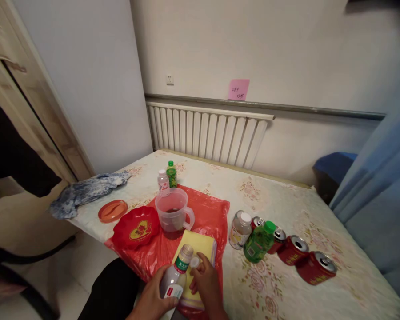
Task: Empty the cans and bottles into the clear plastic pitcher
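My left hand (156, 297) is wrapped round a clear bottle (175, 278) with a green and white label and an uncapped mouth. Beside the bottle's neck, my right hand (205, 278) pinches a white cap (195, 262) between its fingers. Beneath both hands lies a folded yellow cloth (200, 244) on a red plastic sheet (216, 211). A clear pitcher (170, 215) with dark liquid at its bottom stands just behind the cloth. To its left is a red scalloped dish (133, 224).
An orange lid (112, 210) and a blue patterned cloth (93, 189) lie at the left. Behind the pitcher stand a small white-capped bottle (163, 180) and a green bottle (171, 174). Another green bottle (259, 243), clear bottles (240, 231) and several red cans (315, 267) are at the right.
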### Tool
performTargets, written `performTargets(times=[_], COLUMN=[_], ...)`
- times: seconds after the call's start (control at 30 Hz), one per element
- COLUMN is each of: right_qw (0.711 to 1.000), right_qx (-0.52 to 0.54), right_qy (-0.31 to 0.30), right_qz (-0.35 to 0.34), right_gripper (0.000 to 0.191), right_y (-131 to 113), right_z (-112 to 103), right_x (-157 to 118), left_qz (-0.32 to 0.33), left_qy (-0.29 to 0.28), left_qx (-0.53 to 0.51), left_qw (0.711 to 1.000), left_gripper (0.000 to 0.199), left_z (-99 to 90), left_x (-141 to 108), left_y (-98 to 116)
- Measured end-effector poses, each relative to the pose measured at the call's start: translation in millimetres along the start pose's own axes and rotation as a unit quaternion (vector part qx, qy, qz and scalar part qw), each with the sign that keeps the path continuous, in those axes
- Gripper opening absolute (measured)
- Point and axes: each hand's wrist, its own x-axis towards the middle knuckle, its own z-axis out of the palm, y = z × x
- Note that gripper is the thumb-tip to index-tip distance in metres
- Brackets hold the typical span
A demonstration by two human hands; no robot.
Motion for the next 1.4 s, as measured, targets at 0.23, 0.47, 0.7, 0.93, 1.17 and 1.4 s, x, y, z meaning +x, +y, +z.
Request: performTargets(times=[0.23, 0.47, 0.7, 0.93, 1.17, 1.4], right_qw=[1.0, 1.0, 1.0, 1.0, 0.992, 0.968], right_qx=[-0.007, -0.003, -0.007, -0.001, -0.087, -0.118], right_qy=[-0.002, 0.017, 0.008, 0.015, 0.08, 0.145], right_qz=[0.01, 0.0, -0.003, -0.009, -0.042, -0.167], right_gripper=[0.065, 0.071, 0.079, 0.079, 0.073, 0.045], right_y=[5, 4, -4, -4, -18, -90], right_z=[-4, -4, -3, -3, -12, -12], right_x=[3, 0, -8, -8, -15, 9], left_qz=[-0.038, -0.034, -0.037, -0.019, -0.008, -0.02], left_qy=[-0.014, -0.033, -0.036, -0.052, -0.056, -0.051], left_qx=[-0.002, -0.023, -0.018, -0.049, -0.074, -0.097], left_qw=[0.999, 0.999, 0.999, 0.997, 0.996, 0.994], left_gripper=[0.072, 0.07, 0.071, 0.074, 0.076, 0.078], left_z=[1.2, -7.4, -30.1, -44.5, -54.7, -60.6], left_x=[-6, -11, -23, -24, -19, -18], left_y=[19, 17, 9, -6, -23, -36])
